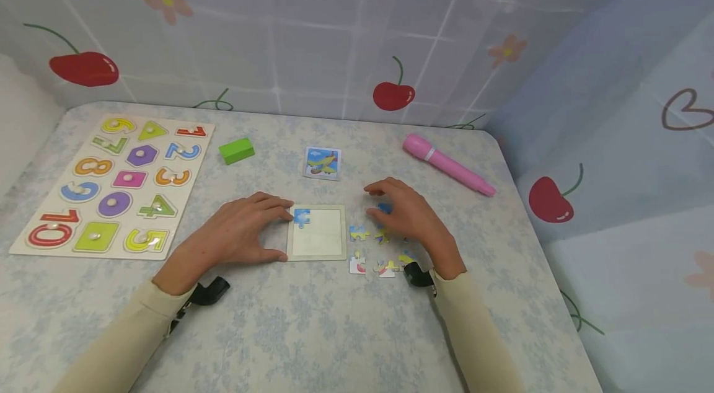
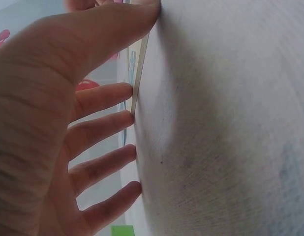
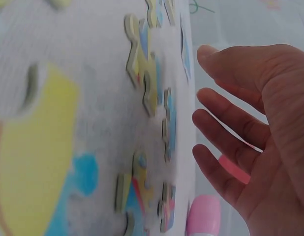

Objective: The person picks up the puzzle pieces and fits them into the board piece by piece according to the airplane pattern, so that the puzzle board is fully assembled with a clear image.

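A square puzzle frame lies flat, with one blue piece in its upper left corner. The left hand rests at the frame's left edge, thumb and fingertips touching it, fingers spread, as the left wrist view also shows at the frame's edge. Loose jigsaw pieces lie to the right of the frame. Above them hovers the right hand, fingers relaxed and apart, holding nothing; it partly hides some pieces. In the right wrist view several pieces lie beside that hand.
A board of numbers and shapes lies at the left. A green block and a small airplane picture card are behind the frame. A pink pen-like stick lies at the back right. Curtains hang behind the table and at its right.
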A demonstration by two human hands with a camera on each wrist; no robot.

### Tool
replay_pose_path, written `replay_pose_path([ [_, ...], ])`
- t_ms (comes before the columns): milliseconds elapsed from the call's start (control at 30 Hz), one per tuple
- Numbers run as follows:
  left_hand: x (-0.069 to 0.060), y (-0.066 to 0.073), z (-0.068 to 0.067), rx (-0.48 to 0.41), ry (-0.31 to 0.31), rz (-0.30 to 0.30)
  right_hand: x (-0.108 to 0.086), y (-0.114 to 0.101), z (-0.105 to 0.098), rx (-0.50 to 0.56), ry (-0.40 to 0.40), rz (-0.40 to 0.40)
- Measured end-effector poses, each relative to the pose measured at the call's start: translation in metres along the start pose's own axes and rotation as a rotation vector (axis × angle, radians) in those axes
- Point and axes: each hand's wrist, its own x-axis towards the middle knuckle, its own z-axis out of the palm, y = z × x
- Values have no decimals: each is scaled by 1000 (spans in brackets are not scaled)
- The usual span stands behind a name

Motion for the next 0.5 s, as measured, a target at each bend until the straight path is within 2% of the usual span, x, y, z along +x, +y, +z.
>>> replay_pose_path([
  [200,0,0,0,0,5,9,-3,10,-6,9,-8,17],
  [500,0,-1,0,7,2,12,-8,27,-13,100,-35,16],
])
